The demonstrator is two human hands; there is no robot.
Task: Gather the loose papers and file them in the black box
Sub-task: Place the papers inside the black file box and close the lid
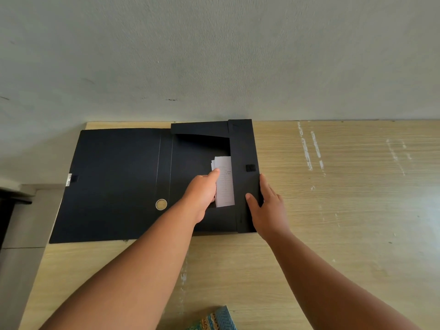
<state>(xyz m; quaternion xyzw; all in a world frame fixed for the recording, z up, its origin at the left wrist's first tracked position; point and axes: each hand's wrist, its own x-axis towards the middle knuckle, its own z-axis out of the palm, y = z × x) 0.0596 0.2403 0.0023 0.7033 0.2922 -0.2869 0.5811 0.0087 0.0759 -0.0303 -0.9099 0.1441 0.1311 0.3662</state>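
Observation:
The black box point(197, 148) lies open at the back of the wooden table, its lid point(114, 182) folded flat to the left. A small stack of white papers point(225, 184) rests inside the tray against its right wall. My left hand point(202, 194) reaches into the tray, fingers curled on the stack's left edge, index finger lying on the top sheet. My right hand point(267, 206) grips the box's right side flap point(241, 148), thumb on top and fingers around its outer edge.
A grey wall rises directly behind the table point(345, 198). White scuff marks streak the wood at the right. A patterned blue-green cloth point(214, 320) shows at the bottom edge. The table's left edge drops to a grey floor.

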